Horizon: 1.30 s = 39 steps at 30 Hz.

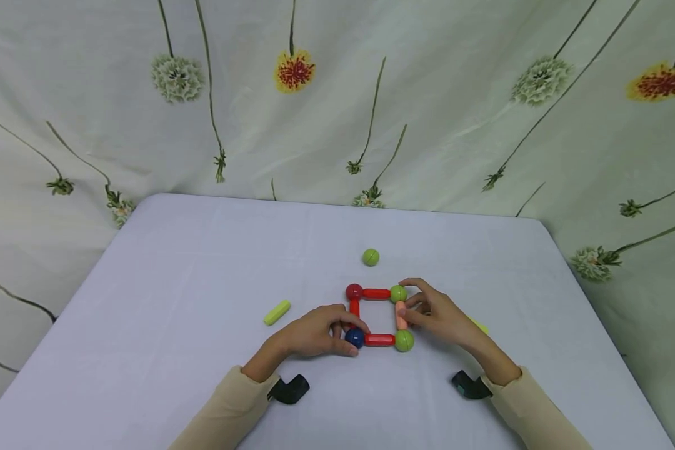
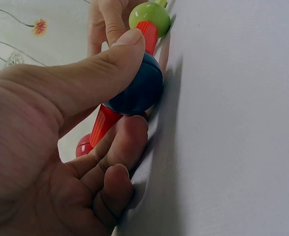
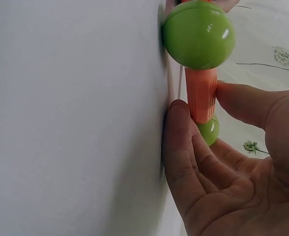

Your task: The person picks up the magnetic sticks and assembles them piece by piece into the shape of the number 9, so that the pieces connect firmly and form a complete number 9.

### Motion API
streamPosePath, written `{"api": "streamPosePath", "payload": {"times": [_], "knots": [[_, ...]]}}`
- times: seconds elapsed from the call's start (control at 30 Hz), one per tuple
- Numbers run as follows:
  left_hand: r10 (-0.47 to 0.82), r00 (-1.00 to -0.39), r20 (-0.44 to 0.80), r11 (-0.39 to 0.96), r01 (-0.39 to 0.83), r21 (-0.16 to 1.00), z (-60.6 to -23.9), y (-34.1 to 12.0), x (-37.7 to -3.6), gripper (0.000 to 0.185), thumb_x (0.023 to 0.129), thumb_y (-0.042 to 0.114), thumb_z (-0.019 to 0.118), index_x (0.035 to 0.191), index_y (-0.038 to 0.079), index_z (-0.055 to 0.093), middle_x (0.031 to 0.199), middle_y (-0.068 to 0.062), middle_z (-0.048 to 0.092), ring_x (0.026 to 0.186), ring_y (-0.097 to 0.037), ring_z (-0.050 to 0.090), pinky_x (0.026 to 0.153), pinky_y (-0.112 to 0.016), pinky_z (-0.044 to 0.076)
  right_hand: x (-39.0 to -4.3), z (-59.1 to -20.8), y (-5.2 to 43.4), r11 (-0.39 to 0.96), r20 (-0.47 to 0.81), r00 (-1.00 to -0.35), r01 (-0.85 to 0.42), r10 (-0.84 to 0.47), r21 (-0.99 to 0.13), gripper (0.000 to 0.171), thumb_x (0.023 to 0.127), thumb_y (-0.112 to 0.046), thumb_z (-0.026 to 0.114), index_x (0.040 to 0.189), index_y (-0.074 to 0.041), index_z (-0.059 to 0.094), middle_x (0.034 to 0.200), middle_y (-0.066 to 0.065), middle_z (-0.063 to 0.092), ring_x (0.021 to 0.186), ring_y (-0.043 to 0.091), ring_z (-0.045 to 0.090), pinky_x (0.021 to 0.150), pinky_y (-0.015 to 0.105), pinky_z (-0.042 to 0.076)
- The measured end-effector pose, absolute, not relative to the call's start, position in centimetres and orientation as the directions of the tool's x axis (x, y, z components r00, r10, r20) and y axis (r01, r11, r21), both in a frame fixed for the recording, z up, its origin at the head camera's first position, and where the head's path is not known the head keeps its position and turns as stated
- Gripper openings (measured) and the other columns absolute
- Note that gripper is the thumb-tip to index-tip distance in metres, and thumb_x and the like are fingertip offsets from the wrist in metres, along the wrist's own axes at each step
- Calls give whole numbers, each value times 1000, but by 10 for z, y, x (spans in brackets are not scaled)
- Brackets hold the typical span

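Four-sided and flat on the table lies a frame of rods and balls. Its corners are a red ball (image 1: 354, 292), a blue ball (image 1: 355, 338), a far green ball (image 1: 398, 294) and a near green ball (image 1: 404, 340). Red rods (image 1: 379, 340) form three sides; an orange rod (image 1: 401, 316) forms the right one. My left hand (image 1: 320, 331) holds the blue ball (image 2: 143, 88) between thumb and curled fingers. With thumb and fingers, my right hand (image 1: 439, 315) pinches the orange rod (image 3: 201, 96), one fingertip by the far green ball.
A loose green ball (image 1: 370, 257) lies beyond the frame. To the left is a yellow-green rod (image 1: 277, 312); another yellow-green rod (image 1: 478, 324) is partly hidden behind my right forearm. The white table (image 1: 202, 250) meets a flowered cloth (image 1: 427, 94) at the back.
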<state>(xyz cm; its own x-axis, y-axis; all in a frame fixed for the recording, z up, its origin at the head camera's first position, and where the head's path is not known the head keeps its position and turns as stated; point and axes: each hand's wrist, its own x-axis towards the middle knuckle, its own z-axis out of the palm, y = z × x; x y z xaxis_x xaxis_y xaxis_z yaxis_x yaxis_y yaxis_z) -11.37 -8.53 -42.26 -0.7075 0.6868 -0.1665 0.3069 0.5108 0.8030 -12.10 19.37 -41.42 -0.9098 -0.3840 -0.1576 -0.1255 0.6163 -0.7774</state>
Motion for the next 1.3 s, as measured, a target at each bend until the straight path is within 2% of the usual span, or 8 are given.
{"api": "streamPosePath", "payload": {"times": [0.67,1.03,1.3], "knots": [[687,-707,-166,515,313,798,-422,-86,-115,33,78,35,75,110,38,65,86,7,53,75,-9,53,63,-22,45,-121,-414,194,630,-123,-910,-173,-397,-757,55,87,-27,66,134,-17,40,101,7,64,77,12,62,69,26,50],[699,-697,-162,493,305,815,-421,-86,-115,33,79,32,74,111,35,65,87,5,54,76,-10,53,63,-22,44,-119,-409,196,665,-117,-910,-199,-398,-720,58,87,-29,67,136,-16,39,103,4,66,81,11,63,73,27,50],[702,-696,-154,492,316,811,-421,-88,-116,33,79,32,74,111,33,66,86,5,54,75,-9,53,63,-22,44,-115,-401,211,679,-65,-913,-250,-402,-690,53,89,-22,64,135,-10,40,100,2,66,81,10,64,78,29,52]]}}
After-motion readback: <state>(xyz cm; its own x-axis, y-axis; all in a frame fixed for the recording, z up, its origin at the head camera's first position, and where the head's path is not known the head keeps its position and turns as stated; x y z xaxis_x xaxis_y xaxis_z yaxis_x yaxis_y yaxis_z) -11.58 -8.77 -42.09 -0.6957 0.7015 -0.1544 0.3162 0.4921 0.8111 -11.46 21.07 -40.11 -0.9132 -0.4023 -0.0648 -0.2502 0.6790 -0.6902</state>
